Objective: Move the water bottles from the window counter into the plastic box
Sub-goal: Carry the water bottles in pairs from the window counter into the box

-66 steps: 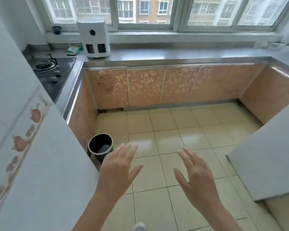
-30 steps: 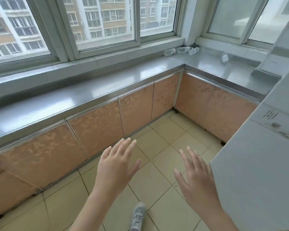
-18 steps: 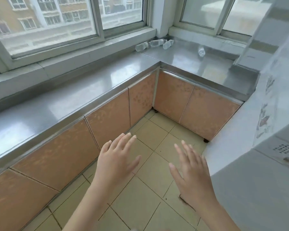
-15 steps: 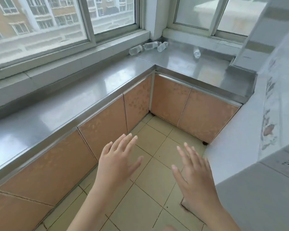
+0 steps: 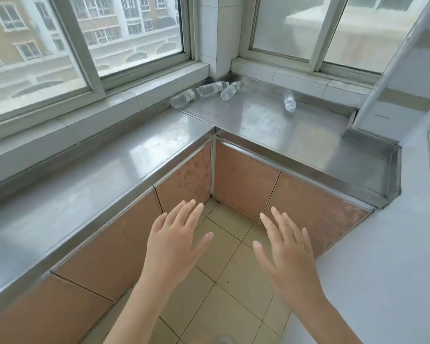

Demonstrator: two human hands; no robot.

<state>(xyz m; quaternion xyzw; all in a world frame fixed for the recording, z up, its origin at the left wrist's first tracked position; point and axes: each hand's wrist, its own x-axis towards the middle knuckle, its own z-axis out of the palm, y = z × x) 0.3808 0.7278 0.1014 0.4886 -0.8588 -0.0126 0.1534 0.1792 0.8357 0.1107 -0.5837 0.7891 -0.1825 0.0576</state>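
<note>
Head view shows one L-shaped steel desk (image 5: 139, 155) that runs under two windows (image 5: 124, 33) and turns at the corner. On the tiled floor (image 5: 216, 289) side it has brown cabinet doors (image 5: 243, 184). Two hands are raised over the floor, palms down, holding nothing: the left hand (image 5: 174, 242) and the right hand (image 5: 288, 254), both with fingers straight and spread a little.

Four water bottles lie on their sides on the desk near the corner. Three are close together by the window sill: the first bottle (image 5: 183, 98) and the second bottle (image 5: 212, 88) lie roughly along the sill, and the third bottle (image 5: 230, 90) lies slanted, its cap toward the back wall. The fourth bottle (image 5: 289, 100) lies apart to the right, its cap toward the back window.

Compared with half a second ago, the corner and the bottles stand closer and lower in the picture; the hands keep the same pose.
</note>
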